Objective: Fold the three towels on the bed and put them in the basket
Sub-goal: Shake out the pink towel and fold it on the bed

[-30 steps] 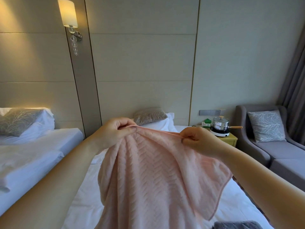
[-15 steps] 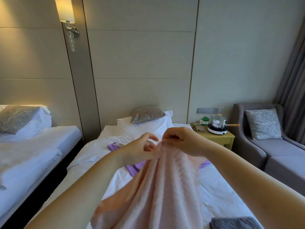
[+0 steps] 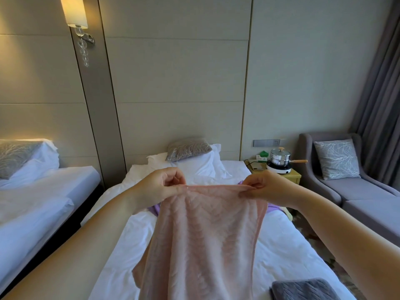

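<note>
One wide-angle view, worn on the person's head, looks forward and slightly down along the bed (image 3: 281, 245) toward its pillows (image 3: 194, 167) and the panelled wall (image 3: 184, 83). It sits close over the bed's near end: both forearms reach in from the lower corners, and the pink towel (image 3: 205, 234) hangs near the lens at centre. The edges take in a second bed (image 3: 43, 191) on the left and a grey sofa (image 3: 368, 191) on the right.

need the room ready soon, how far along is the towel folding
Done: the grey towel looks folded, lying on the bed. In hand: left hand and right hand pinch the pink towel by its top edge, holding it up. Left: the purple towel lying behind it, then all three into a basket, not in view.
</note>
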Demonstrator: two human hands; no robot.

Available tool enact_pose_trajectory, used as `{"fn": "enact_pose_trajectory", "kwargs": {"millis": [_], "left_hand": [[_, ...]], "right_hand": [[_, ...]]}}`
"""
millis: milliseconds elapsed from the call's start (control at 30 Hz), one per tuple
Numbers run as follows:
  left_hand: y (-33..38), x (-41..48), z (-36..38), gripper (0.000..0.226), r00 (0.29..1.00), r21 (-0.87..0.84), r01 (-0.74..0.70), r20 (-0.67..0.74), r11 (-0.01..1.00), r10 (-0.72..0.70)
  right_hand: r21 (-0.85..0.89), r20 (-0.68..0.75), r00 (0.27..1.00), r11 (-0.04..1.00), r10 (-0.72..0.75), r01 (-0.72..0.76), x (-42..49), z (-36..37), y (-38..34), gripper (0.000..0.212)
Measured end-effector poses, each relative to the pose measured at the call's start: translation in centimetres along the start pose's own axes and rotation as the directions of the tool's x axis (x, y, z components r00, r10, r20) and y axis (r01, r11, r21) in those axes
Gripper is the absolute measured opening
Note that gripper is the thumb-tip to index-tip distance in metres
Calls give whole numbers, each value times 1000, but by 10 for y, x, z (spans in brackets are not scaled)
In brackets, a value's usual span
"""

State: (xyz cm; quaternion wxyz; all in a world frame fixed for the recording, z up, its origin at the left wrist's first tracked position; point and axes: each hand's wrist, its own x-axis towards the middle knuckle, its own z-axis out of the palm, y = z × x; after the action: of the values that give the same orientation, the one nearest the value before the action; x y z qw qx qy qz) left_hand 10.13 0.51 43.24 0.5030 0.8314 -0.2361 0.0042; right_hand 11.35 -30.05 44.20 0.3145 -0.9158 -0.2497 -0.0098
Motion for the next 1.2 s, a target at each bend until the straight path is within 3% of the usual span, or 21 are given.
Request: {"fn": "enact_pose_trajectory", "kwargs": {"millis": [167,300,433,567,667,800,900,1100,1200], "left_hand": [[2,-7,1,20,982,130,168,69,977,-178],[7,-8,28,16,986,4,104,130,995,-103],[22,-1,51,7,999,-15,-32,-44,999,31],[33,1,42,14,977,-43,-108,-188,993,98],[34,0,31,14,971,-79,-126,-213,989,107],[36,-3,20,13,984,-32,-61,-171,998,55],[38,-6,22,16,995,29,-28,-99,999,31],[44,-5,35,17,970,3,-100,-223,995,98],[42,0,31,11,953,-52,-120,-286,991,101]], "right_hand": [[216,-102,990,969,-98,118,5,-7,-23,26],[319,-116,984,933,-132,163,10,4,-43,22],[286,-84,983,941,-166,183,16,16,-51,20],[344,-16,996,935,-83,83,10,16,-36,16],[381,59,997,925,-39,13,2,21,-27,40],[508,-103,994,857,-36,84,7,22,-29,18],[539,-213,976,829,-35,148,14,21,-43,19],[525,-207,974,829,-96,193,21,27,-60,16],[604,-153,983,778,-98,172,22,32,-52,13]]}}
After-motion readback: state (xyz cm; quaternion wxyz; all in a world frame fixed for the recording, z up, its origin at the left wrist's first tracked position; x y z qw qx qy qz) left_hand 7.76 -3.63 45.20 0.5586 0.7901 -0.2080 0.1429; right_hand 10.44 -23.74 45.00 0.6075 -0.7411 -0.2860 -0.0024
